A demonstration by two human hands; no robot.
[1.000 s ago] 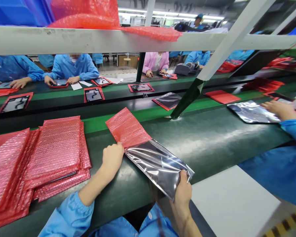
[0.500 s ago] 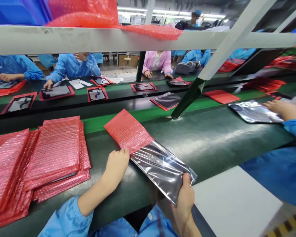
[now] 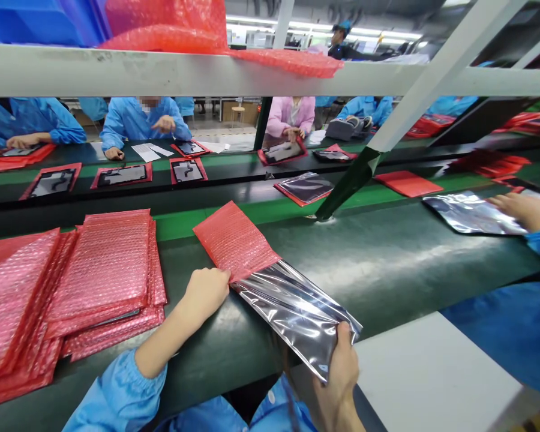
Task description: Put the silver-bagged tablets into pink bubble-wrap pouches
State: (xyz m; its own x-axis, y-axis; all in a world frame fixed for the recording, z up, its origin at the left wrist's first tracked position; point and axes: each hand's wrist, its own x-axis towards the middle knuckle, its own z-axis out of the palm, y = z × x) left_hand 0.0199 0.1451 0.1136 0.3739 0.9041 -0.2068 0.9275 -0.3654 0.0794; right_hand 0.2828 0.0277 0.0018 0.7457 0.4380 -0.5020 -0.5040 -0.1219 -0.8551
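Left hand (image 3: 206, 289) clamped on the edge of a red bubble pouch (image 3: 234, 240) lying on the green table (image 3: 387, 264); right hand (image 3: 342, 369) gripping the silver bag (image 3: 292, 309) that sheathes the pouch's near end; a stack of red pouches (image 3: 108, 276) just left; a co-worker's hand (image 3: 524, 210) on another silver bag (image 3: 470, 214) at right

A dark green bench (image 3: 387, 264) carries a stack of pink bubble bags (image 3: 103, 270) at its left end. A red bubble bag (image 3: 234, 240) lies mid-bench, half inside a silver bag (image 3: 292, 309) overhanging the near edge. Another silver bag (image 3: 470, 214) lies at the right end.
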